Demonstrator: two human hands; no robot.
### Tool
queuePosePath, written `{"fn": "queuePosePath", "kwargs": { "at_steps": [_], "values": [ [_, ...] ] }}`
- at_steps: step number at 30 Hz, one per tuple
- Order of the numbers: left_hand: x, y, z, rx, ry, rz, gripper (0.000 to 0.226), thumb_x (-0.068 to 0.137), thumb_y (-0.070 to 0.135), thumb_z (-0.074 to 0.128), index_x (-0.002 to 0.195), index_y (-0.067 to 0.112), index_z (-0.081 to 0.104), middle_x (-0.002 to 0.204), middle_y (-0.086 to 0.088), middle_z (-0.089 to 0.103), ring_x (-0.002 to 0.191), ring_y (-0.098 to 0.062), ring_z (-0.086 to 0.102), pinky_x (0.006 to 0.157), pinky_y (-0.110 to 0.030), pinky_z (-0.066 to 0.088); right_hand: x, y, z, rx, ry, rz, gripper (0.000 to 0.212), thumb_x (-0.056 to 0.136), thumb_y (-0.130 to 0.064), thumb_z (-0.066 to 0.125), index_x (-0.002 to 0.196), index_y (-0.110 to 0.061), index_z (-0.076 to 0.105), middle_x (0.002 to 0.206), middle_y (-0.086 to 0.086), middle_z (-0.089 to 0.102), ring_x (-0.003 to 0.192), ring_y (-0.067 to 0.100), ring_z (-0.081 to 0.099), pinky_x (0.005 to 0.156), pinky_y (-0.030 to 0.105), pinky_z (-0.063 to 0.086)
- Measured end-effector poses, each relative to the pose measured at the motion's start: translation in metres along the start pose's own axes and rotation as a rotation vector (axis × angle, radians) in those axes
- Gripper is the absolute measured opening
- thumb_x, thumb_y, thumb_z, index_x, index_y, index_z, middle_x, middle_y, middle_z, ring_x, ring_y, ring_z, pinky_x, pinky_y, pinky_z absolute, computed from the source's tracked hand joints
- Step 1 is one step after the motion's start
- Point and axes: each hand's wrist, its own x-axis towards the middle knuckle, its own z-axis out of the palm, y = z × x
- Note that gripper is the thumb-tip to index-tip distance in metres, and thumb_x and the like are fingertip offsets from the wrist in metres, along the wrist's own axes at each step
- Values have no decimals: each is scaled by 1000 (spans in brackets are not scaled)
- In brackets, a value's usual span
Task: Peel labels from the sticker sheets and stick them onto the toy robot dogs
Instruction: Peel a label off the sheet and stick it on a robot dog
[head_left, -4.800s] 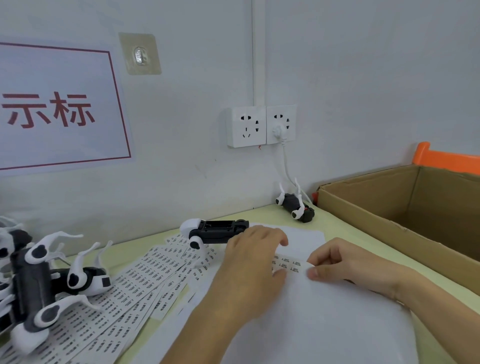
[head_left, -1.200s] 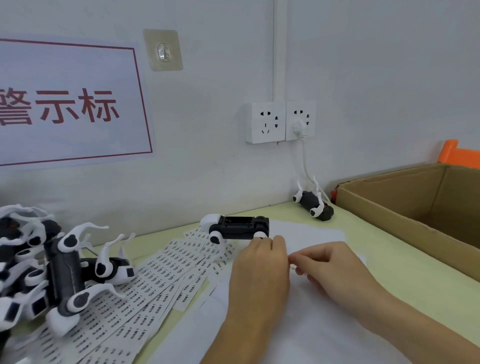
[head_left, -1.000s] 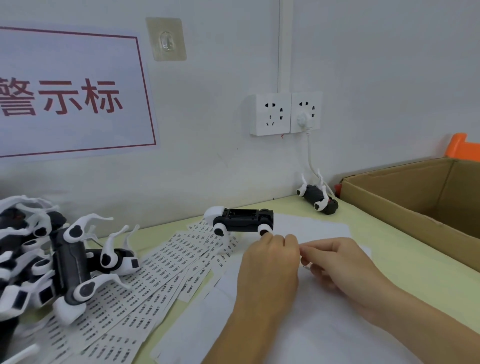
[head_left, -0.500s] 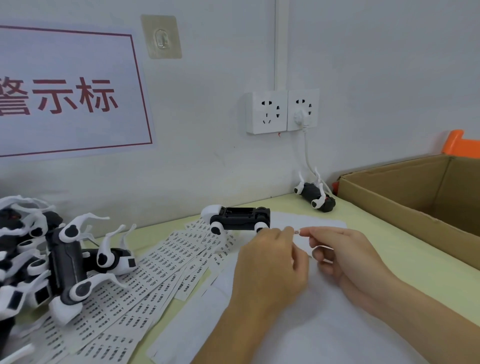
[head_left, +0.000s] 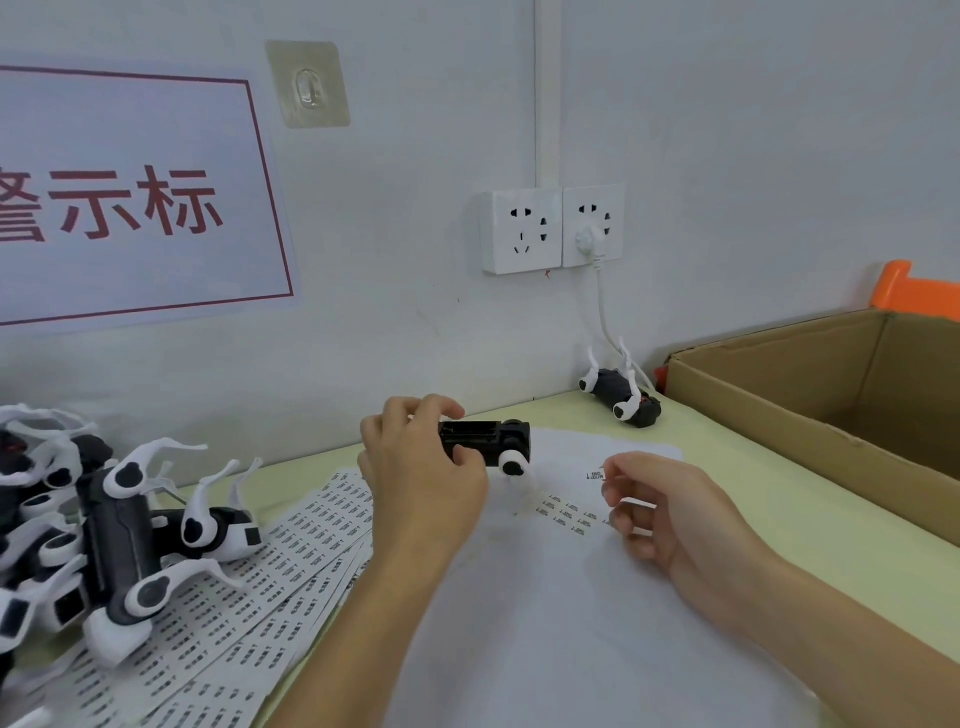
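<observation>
My left hand (head_left: 423, 478) grips a black toy robot dog body (head_left: 488, 441) with white wheel-like joints, lifted just above the table near the wall. My right hand (head_left: 670, 512) pinches a small white printed label (head_left: 596, 475) between thumb and forefinger, a short way right of the toy. Below it lies a white backing sheet (head_left: 566, 597) with a few labels (head_left: 569, 514) left on it. Sticker sheets (head_left: 249, 587) full of printed labels are fanned out on the left.
A pile of black-and-white robot dogs (head_left: 104, 540) lies at the far left on the sticker sheets. Another dog (head_left: 623, 397) lies by the wall under the sockets (head_left: 553, 228). An open cardboard box (head_left: 831, 395) fills the right side.
My left hand left the sheet, reached forward and picked up the black toy body. My right hand peeled a label off and lifted it clear of the sheet.
</observation>
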Motion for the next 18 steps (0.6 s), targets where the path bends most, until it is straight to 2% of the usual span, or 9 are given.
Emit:
{"fn": "queuePosePath", "kwargs": {
  "at_steps": [2,3,5,6,8,11,14,18],
  "values": [
    [-1,9,-3,-81,-52,-15,23,86,6,59,96,26,66,103,7,59,102,-12,42,88,-25,39,-1,0,0,16,-20,-12,20,94,-16,54,77,-11,63,68,5,57,51,16,45,50,28,24],
    [-1,14,-5,-183,-113,-42,21,86,5,60,89,25,67,94,6,65,95,-11,52,78,-19,44,-2,0,0,30,-39,-24,22,94,-17,54,75,-12,64,68,5,56,51,16,45,49,28,24],
    [-3,27,-12,-399,-334,-87,22,87,4,58,82,22,70,77,4,71,69,-4,61,55,-10,41,-3,-1,-1,48,-93,-56,29,94,-19,53,69,-15,65,67,5,55,51,15,45,50,28,24],
    [-4,33,-15,-444,-462,-75,23,89,6,57,82,21,72,75,4,72,63,-4,61,53,-11,42,-3,-1,-1,39,-119,-74,33,96,-21,52,65,-15,65,66,4,54,51,15,45,51,29,24],
    [-6,41,-16,-390,-641,9,23,91,11,57,83,23,75,78,7,73,67,-6,65,58,-16,47,-4,-2,-1,-17,-155,-125,41,98,-24,50,60,-15,63,63,4,51,52,17,45,53,31,24],
    [-8,48,-16,-262,-691,94,17,90,18,61,84,23,76,80,10,74,76,-11,69,67,-23,54,-4,-1,-1,-91,-171,-211,45,99,-24,50,58,-14,64,61,5,49,53,18,44,48,26,25],
    [-10,49,-17,-215,-684,41,16,89,20,62,81,21,76,78,7,74,78,-15,71,62,-24,53,-4,2,0,-123,-162,-257,46,101,-20,47,60,-15,66,62,7,49,53,18,44,44,24,26],
    [-10,50,-20,-197,-718,2,19,89,21,62,79,19,77,79,4,76,82,-21,71,64,-27,53,-4,3,-2,-182,-143,-294,45,101,-17,46,62,-16,69,61,5,51,55,18,44,45,24,26]
  ]
}}
